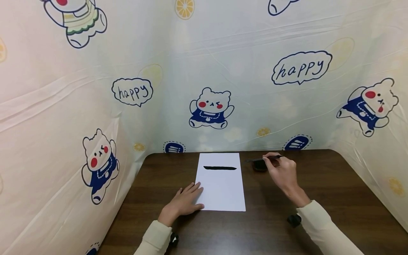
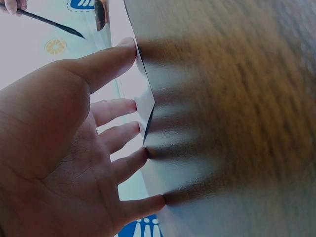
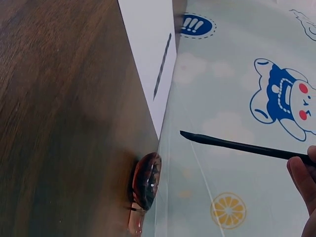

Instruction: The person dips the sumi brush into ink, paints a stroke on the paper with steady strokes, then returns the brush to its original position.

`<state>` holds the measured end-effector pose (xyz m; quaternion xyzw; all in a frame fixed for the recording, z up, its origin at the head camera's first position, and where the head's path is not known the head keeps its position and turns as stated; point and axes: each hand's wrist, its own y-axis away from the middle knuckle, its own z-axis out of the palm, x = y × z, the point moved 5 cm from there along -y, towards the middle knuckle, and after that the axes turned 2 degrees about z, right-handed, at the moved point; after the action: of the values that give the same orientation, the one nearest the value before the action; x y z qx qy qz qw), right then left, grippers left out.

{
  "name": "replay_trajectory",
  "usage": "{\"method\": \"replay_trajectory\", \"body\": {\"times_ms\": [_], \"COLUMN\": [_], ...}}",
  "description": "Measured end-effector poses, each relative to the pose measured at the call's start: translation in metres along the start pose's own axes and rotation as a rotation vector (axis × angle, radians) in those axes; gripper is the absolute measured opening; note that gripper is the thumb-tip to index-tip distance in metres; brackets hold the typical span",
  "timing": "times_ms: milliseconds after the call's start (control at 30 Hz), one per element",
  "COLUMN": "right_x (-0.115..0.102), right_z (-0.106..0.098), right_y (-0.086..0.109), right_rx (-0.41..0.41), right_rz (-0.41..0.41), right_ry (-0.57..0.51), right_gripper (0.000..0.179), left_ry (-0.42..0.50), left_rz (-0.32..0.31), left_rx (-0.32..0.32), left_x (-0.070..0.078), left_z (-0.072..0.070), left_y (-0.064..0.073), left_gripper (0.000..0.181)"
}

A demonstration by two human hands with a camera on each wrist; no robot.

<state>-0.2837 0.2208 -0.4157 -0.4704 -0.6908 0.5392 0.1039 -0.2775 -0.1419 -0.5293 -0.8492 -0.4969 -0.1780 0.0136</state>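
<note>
My right hand (image 1: 282, 173) pinches a slim black brush (image 3: 237, 144) between thumb and fingers. Its dark, pointed tip faces left, above the table and clear of the paper in the right wrist view. Below that hand sits a small glossy dark dish (image 3: 147, 180), reddish-brown up close; its contents cannot be made out. A white sheet of paper (image 1: 220, 193) lies upright before me, with one thick black horizontal stroke (image 1: 220, 168) near its top. Fingers spread, my left hand (image 1: 185, 202) rests at the sheet's lower left edge, thumb and some fingertips on the paper.
The dark wooden table (image 1: 267, 226) extends to both sides of the sheet. A pale printed cloth (image 1: 165, 117) with bears and "happy" bubbles rises behind the table and along both sides. Dark wrist devices (image 1: 294, 220) sit under both cuffs.
</note>
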Motion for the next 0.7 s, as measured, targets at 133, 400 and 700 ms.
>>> {"method": "replay_trajectory", "body": {"times_ms": [133,400,700], "right_x": [0.002,0.008,0.015], "right_z": [-0.004,-0.012,-0.023], "right_y": [0.000,-0.002,-0.004], "right_rx": [-0.007,0.041,0.012], "right_rz": [0.010,-0.015,-0.015], "right_ry": [0.012,0.000,0.053], "right_gripper": [0.009,0.012,0.011], "left_ry": [-0.005,-0.008,-0.011], "left_rz": [0.001,0.000,-0.006], "left_rx": [-0.002,-0.001,0.003], "left_x": [0.000,-0.001,-0.002], "left_z": [0.001,0.001,0.001], "left_y": [-0.001,-0.001,-0.001], "left_gripper": [0.073,0.073,0.073]}}
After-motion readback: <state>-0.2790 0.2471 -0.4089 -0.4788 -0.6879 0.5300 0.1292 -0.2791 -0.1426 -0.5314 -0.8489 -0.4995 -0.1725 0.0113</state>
